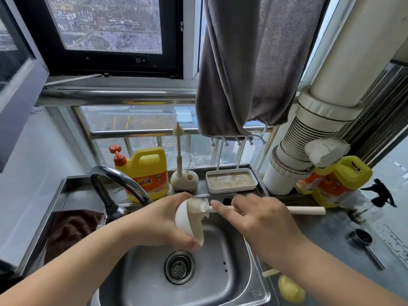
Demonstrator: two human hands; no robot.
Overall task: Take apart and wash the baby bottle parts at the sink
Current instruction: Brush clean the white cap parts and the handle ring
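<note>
My left hand [161,219] grips a white rounded bottle cap [184,219] over the steel sink [238,272]. Its open side faces right. My right hand [258,217] holds the cream handle of a bottle brush [306,210]. The brush head [197,208] lies against the cap's open side and rim. The handle sticks out to the right past my knuckles. The faucet [117,186] arches at the left of the sink; no water runs.
A yellow detergent jug [148,171], a small nipple brush in its holder [184,177] and a white tray rack [230,181] stand behind the sink. A brown cloth [70,228] lies left. A second yellow jug [335,180], a metal strainer [362,237] and a yellow sponge [290,288] sit right.
</note>
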